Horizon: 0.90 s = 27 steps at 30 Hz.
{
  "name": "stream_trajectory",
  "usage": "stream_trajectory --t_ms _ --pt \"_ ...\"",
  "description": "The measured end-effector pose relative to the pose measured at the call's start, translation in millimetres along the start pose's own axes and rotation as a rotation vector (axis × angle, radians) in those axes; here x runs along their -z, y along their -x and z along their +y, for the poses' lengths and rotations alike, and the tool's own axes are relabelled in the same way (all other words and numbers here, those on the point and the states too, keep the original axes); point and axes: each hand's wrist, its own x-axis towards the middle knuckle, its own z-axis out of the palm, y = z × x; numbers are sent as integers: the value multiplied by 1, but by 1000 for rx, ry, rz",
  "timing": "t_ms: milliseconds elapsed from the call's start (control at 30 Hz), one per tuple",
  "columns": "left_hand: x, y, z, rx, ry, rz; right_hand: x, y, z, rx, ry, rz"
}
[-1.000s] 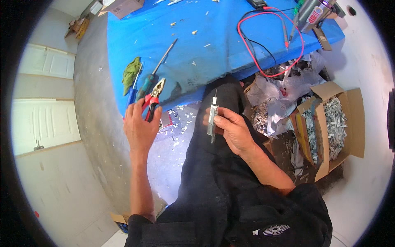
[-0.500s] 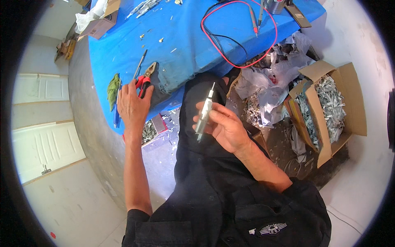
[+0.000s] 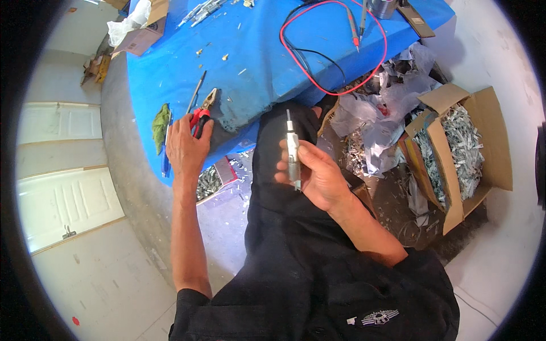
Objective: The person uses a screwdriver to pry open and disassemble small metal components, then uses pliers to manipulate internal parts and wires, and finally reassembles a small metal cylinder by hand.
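My left hand is at the left front edge of the blue-covered table, its fingers closed around the red-and-black handles of a pair of pliers. The plier jaws point away from me; part of the handles is hidden under my fingers. Above my lap, my right hand pinches a slim silver cylindrical metal part between thumb and fingers. It stands nearly upright, with a thin pin at its top. Beside my left hand lie a thin metal rod, a slim blue-handled tool and a crumpled green cloth.
Red and black probe leads loop over the table's right edge, near a metal can. Several silver parts lie at the far left. An open carton of metal strips stands right; a red box of metal pieces sits below the table.
My right hand has turned the silver part from a rightward lean to nearly upright. My left hand stays on the pliers. The whole view has shifted slightly.
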Motion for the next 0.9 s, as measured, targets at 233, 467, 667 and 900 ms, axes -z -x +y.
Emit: stream_trajectory --t_ms 233,467,667,900 --pt "20 -29 -43 193 17 79 0 -8 -1 62 -12 35" --pt "17 -58 -100 321 -48 38 -6 -12 4 143 178 85" --pt "3 -57 -123 195 -38 121 -35 -17 -13 246 529 166" --pt "22 -12 -72 57 178 148 -31 -38 -24 293 532 142"
